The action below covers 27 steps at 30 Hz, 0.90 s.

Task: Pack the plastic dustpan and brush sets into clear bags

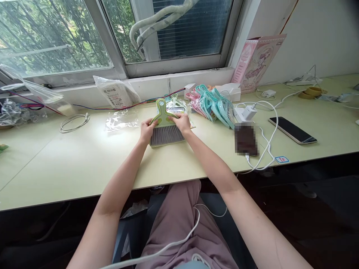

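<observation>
A small green hand brush with grey bristles point(167, 135) stands upright on the table in front of me, its looped handle pointing up. It seems to be paired with a matching green dustpan, though I cannot tell how the two join. My left hand point(147, 130) is closed on its left edge, thumb on the front. On the right edge my right hand point(181, 122) grips it the same way. Just behind it lies a plastic-wrapped package point(176, 106) with another green handle showing. To the right of that is a pile of turquoise brush-and-dustpan pieces point(217, 106) with pink ones point(195, 102) beside them.
A white plastic package point(113, 93) leans by the window, with clear film point(122, 120) before it. Right of me are a charger with cables point(249, 112), a blurred-out device point(246, 139), a phone point(293, 130), a pink box point(254, 65) and tape rolls point(312, 92). A coiled cable point(74, 123) lies left.
</observation>
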Tool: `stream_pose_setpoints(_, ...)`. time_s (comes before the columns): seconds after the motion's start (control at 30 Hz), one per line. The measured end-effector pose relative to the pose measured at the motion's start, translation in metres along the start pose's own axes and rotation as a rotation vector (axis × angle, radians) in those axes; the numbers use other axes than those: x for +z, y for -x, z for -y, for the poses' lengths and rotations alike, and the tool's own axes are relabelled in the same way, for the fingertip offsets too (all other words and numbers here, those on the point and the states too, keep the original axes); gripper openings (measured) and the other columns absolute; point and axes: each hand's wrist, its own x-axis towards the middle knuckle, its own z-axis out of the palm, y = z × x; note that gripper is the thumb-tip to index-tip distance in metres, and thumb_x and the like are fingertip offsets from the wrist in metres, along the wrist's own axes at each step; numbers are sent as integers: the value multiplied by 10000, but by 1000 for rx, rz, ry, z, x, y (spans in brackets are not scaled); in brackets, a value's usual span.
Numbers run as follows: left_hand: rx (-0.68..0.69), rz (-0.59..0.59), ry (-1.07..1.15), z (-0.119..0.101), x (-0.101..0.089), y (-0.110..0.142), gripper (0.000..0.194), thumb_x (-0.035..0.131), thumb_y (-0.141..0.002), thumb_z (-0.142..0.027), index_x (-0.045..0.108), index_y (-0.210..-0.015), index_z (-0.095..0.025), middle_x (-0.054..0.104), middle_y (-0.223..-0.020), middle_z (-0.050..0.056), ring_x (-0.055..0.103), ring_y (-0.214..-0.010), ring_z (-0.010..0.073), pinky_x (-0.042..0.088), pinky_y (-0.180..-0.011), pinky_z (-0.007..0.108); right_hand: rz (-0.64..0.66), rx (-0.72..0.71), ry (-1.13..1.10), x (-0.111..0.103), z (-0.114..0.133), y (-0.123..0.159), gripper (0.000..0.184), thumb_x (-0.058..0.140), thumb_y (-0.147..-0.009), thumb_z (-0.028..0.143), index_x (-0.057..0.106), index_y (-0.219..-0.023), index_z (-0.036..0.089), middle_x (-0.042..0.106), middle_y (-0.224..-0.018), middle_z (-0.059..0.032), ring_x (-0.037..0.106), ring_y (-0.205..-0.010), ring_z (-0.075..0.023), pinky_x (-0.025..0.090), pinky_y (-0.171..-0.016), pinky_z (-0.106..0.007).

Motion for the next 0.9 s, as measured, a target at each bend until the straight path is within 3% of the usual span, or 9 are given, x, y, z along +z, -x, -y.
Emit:
stream_pose_setpoints(0.23, 23, -12, -50, -5, -1, -1, 368, 752, -684, -520, 719, -767, -163, 659, -695, 30, 628, -724, 196, 451, -659, 288, 6, 13, 39, -2, 6, 6, 242, 723, -797, 431, 795, -929, 242, 753, -822, -7, 673, -791, -182, 488, -701, -276)
stream_pose_setpoints(0.43, 125, -70, -145, -20, -1, 2, 331, 693, -736, -459, 748, -861, -157, 699, -735, 35, 645, -734, 191, 465, -662, 279, 21, -184, 105, -8, 16, 10, 238, 641, -869, 441, 747, -957, 247, 746, -873, -4, 661, -852, -197, 467, -718, -277)
stream_pose_setpoints(0.6, 182, -90, -194, -26, 0, 5, 321, 655, -776, -403, 752, -947, -149, 735, -820, 54, 667, -791, 197, 488, -723, 285, 27, -200, 112, -8, 20, 13, 276, 593, -903, 471, 707, -1039, 259, 743, -980, -13, 654, -937, -219, 466, -760, -291)
stream_pose_setpoints(0.77, 213, -41, -213, -23, 0, 4, 322, 650, -794, -430, 745, -927, -153, 733, -828, 47, 655, -795, 193, 476, -716, 277, 31, -202, 15, -5, 11, 9, 324, 584, -900, 521, 709, -1033, 254, 737, -1030, -14, 654, -974, -213, 468, -836, -297)
stream_pose_setpoints(0.9, 139, -8, -106, -9, -1, -2, 373, 702, -760, -482, 727, -952, -163, 734, -837, 36, 677, -837, 208, 492, -758, 287, 44, -152, -63, -5, 1, -2, 386, 457, -967, 521, 713, -1035, 241, 732, -1059, -13, 653, -1005, -187, 468, -868, -281)
